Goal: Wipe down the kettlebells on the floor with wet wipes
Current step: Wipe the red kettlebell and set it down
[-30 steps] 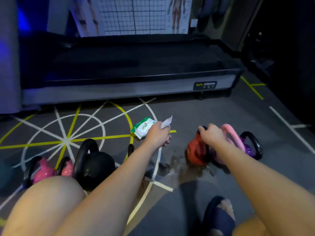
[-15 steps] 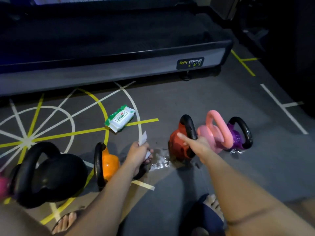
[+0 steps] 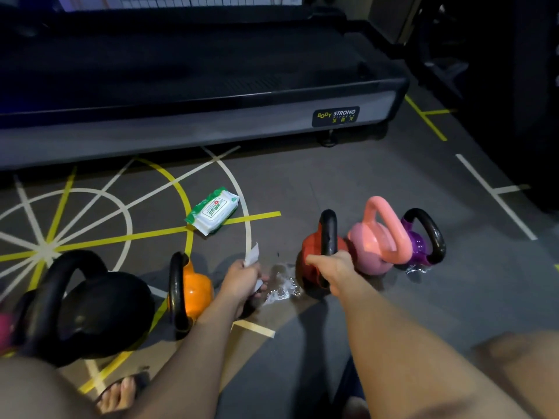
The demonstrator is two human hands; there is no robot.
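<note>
A row of kettlebells is set out on the grey floor (image 3: 332, 182), with a treadmill (image 3: 211, 125) at the far side. The red kettlebell (image 3: 310, 252) is gripped by the right hand (image 3: 334, 272), whose fingers are curled round the lower part of its black handle (image 3: 328, 231). A crumpled white wet wipe (image 3: 253, 256) is pinched in the left hand (image 3: 243, 278), which is held just left of the red kettlebell and apart from it. One corner of the wipe sticks up above the fist. Between the two hands a wet patch (image 3: 281, 287) is visible on the floor. Just right of the red one, the pink kettlebell (image 3: 370, 249) and the purple kettlebell (image 3: 419, 246) are set close together; whether they touch cannot be told. To the near left, the orange kettlebell (image 3: 196, 290) and the large black kettlebell (image 3: 106, 309) are found. The pack of wet wipes (image 3: 213, 210) lies farther off, on the painted lines.

The step in hand is judged to be the wiping of the red kettlebell: it is steadied, and the wipe is not yet laid against it. For the next move, the wipe should be brought right onto the red body and rubbed round it, while tipping is prevented by the right hand. A shift of grip will probably be needed so that the covered part of the handle can be reached.
</note>
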